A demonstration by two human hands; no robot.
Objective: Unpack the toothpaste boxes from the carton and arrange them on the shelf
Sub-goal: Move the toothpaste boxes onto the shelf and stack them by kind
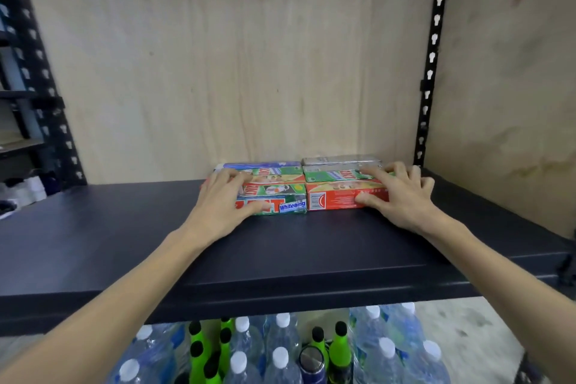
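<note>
Several toothpaste boxes lie flat in two side-by-side rows at the back of the dark shelf (pixel 280 246), near the plywood back wall. The front left box (pixel 286 201) is green and red with a "Whitening" label. The front right box (pixel 333 198) is red with a barcode. My left hand (pixel 224 199) grips the left row, fingers over the tops and thumb on the front face. My right hand (pixel 396 193) grips the right row the same way from the right end. The carton is out of view.
Black perforated uprights (pixel 431 56) frame the shelf on the right and on the left (pixel 40 72). Below the shelf's front edge stand several capped water bottles (pixel 280 352) and green bottles (pixel 338 346). Bare shelf surface stretches on both sides of the boxes.
</note>
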